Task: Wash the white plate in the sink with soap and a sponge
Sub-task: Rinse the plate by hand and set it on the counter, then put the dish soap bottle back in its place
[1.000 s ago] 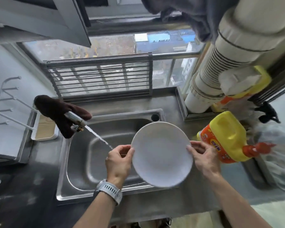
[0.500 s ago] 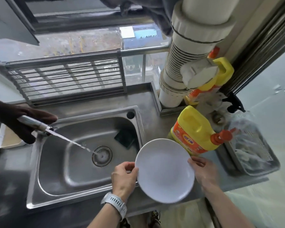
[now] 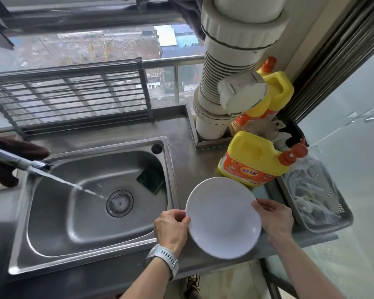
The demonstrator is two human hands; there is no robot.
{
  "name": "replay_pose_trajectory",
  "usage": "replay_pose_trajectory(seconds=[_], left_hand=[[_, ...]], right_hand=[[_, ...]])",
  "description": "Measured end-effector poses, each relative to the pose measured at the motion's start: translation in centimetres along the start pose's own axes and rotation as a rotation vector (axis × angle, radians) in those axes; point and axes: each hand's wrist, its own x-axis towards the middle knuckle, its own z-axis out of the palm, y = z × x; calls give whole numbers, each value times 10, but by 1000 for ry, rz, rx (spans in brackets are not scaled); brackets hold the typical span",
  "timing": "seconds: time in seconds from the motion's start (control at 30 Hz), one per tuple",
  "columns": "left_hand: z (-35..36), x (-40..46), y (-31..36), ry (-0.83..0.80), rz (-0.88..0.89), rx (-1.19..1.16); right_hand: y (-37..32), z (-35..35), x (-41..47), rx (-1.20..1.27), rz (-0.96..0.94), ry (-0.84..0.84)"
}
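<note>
Off to the left of both hands sits the steel sink (image 3: 58,214), basin bare metal, and a thin stream of water (image 3: 73,186) shoots slantwise from the faucet (image 3: 20,161) at its far-left rim, landing right at the drain (image 3: 119,203). A dark cloth (image 3: 11,147) is draped over that faucet. Between the hands, there it is, the white plate (image 3: 222,219), tilted and held over the counter (image 3: 194,160) to the right of the basin, not over the water. Just beyond the right hand stands a yellow soap bottle (image 3: 253,160) with an orange label and cap. Left hand (image 3: 171,229), watch (image 3: 165,256) on the wrist, pinches the plate's left rim, thumb on top. Right hand (image 3: 274,219) clasps the right rim, fingers curled over the edge. Beyond the left hand, against the basin's right wall, leans the dark green sponge (image 3: 150,180).
</note>
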Motion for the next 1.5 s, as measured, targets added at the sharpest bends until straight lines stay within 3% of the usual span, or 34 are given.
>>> replay_pose_trajectory(seconds=[0.27,0.4,0.5,0.63,0.97,1.1,1.23,1.5], left_hand=[[-7,3,8,37,66,83],[-17,4,43,77,247,18],[-13,6,90,4,417,-118],[4,12,141,-134,510,-217],[-27,17,136,-162,569,-345],[-87,30,143,-119,563,-442],[-147,69,146,-52,565,-376],[-189,159,193,-257,526,-289]], right_hand=[[-6,-14,-6,-64,-90,-12],[-34,-48,-13,-18,-303,30],[-64,-71,-5,-13,-436,-24],[-84,-77,8,-69,-510,-156],[-117,-64,-27,-82,-728,-219],[-153,-31,-68,-75,-822,-146],[-178,35,-98,23,-848,-77],[-230,149,-115,92,-698,195]])
